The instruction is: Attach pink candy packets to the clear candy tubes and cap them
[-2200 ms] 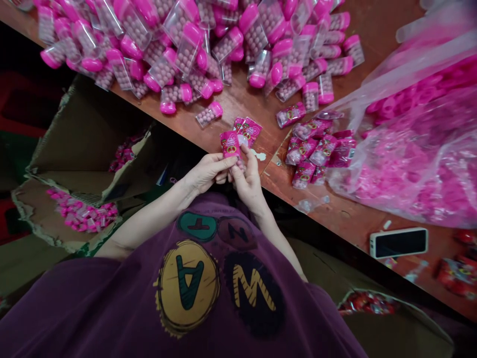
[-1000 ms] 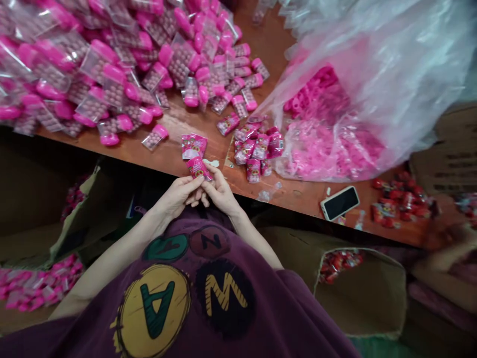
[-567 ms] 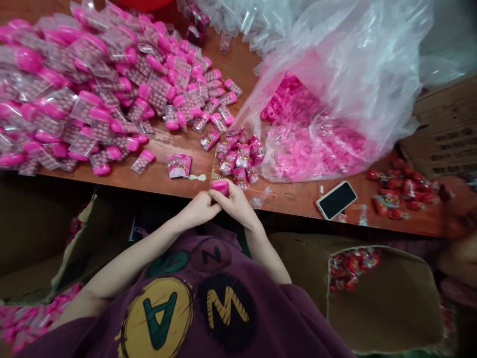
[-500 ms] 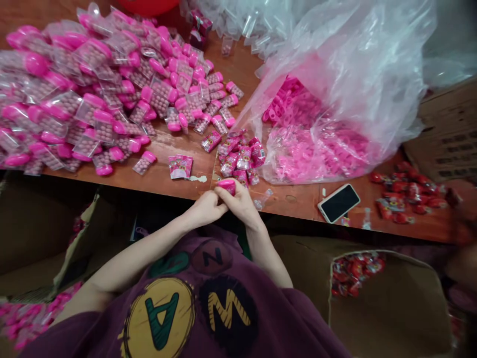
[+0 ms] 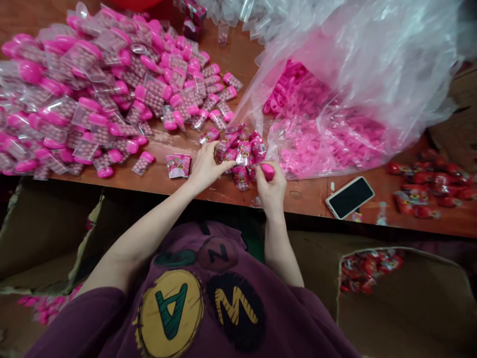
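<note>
My right hand [image 5: 273,191] is closed round a glossy pink cap [image 5: 267,172] near the front of the table. Whether a clear container is attached below the cap is hidden by the fingers. To its left, my left hand [image 5: 206,166] lies at the edge of a small heap of shiny pink printed packets [image 5: 243,153], thumb and fingers apart. One flat pink packet [image 5: 178,165] rests on the wood just left of that hand. Farther left spreads a large pile of clear, pink-capped containers [image 5: 112,94] filled with small pale pink balls.
A big clear plastic bag [image 5: 383,64] holds many pink plastic caps [image 5: 298,92]. A phone [image 5: 350,197] lies near the table's front edge, with red wrapped items [image 5: 436,181] to its right. Below stand open cardboard boxes, one containing red items [image 5: 367,268]. Clear empty containers [image 5: 231,10] lie at the back.
My hands were together over the table edge and have moved apart. The left went up and left to the packets; the right went right with the pink cap. The view has shifted slightly.
</note>
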Tool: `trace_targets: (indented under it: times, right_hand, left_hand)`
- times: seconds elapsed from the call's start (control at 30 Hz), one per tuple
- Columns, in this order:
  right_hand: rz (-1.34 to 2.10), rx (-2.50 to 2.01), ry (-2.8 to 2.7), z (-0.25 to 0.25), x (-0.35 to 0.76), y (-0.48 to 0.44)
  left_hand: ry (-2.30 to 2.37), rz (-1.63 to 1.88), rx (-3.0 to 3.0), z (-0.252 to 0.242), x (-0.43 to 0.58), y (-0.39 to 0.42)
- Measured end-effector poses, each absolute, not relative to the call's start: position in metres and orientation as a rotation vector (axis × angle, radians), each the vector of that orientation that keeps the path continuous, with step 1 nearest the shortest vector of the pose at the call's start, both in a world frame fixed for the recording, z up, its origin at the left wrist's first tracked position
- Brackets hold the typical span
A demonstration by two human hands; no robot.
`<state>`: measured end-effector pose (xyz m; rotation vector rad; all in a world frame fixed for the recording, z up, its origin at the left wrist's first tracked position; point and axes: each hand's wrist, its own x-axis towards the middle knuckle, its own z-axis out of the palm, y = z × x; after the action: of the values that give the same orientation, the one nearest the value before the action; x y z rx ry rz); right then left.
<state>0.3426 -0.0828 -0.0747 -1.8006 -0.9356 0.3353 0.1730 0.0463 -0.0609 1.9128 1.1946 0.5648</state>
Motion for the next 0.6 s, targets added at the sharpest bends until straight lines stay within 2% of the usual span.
trace_targets:
  times: [0.17, 0.27, 0.4, 0.6]
  right_hand:
    - [0.402, -1.943, -1.108, -0.084, 0.325, -0.086]
    - [0.413, -1.963, -1.108, -0.086, 0.307, -0.080]
    - [0.485, -1.803, -0.973, -0.088, 0.297, -0.062]
    - [0.572, -1.621, -0.645, -0.092, 0.292, -0.040]
  left_hand:
    - [1.141, 0.079, 2.251, -0.050, 0.195, 0.049]
    - [1.054, -0.074, 2.310, -0.041, 0.197, 0.047]
    - [1.025, -0.013, 2.240, -0.042, 0.194, 0.042]
    - [0.870, 0.347, 1.904, -0.065, 0.187, 0.037]
